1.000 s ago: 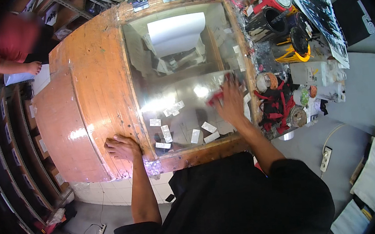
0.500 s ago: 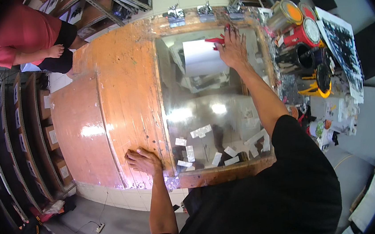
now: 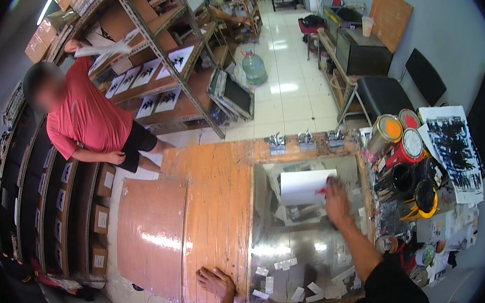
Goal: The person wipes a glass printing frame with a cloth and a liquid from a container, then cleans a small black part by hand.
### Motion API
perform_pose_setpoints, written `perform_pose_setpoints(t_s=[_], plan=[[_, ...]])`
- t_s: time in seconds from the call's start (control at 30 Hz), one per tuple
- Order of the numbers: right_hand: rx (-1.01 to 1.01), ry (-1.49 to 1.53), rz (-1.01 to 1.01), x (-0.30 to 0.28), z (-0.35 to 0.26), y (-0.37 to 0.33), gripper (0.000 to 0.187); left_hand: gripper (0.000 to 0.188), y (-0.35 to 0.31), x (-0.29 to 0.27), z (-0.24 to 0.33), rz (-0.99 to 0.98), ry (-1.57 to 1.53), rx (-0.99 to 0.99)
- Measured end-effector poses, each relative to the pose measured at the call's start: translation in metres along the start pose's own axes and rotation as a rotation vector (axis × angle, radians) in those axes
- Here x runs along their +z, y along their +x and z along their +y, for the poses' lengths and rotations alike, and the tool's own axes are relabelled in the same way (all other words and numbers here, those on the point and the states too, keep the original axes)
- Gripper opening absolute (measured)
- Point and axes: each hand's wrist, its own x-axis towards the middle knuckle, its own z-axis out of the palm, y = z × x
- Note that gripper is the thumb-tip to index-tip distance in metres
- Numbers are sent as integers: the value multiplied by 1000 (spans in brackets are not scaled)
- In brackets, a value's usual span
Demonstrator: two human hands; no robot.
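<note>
In the head view, the right hand (image 3: 337,202) was over the far half of a glass panel (image 3: 295,230) set into a wooden table (image 3: 222,211), with its fingers closed about a red cloth (image 3: 321,191) that poked out on the thumb side; the fingertips were too blurred to tell how tightly they gripped. The cloth lay at the right edge of a white sheet (image 3: 303,185), though whether that sheet was on the glass or beneath it could not be told. The left hand (image 3: 215,282) rested on the bare wood left of the panel, fingers loosely spread and grasping nothing visible. Short white strips (image 3: 286,264) dotted the panel's near end. Metal clamps (image 3: 305,141) lined the table's far edge, paint tins (image 3: 407,147) crowded its right side, and a person in a red shirt (image 3: 98,121) stood beyond, beside shelves (image 3: 180,64).
</note>
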Motion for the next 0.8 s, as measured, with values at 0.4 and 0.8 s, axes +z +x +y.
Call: perform_pose_setpoints(t_s=[0.4, 0.8], plan=[[230, -297, 148, -3, -9, -36, 82, 61, -18, 11, -32, 11, 150, 32], [-351, 106, -173, 61, -160, 4, 66, 57, -5, 11, -25, 8, 76, 39]])
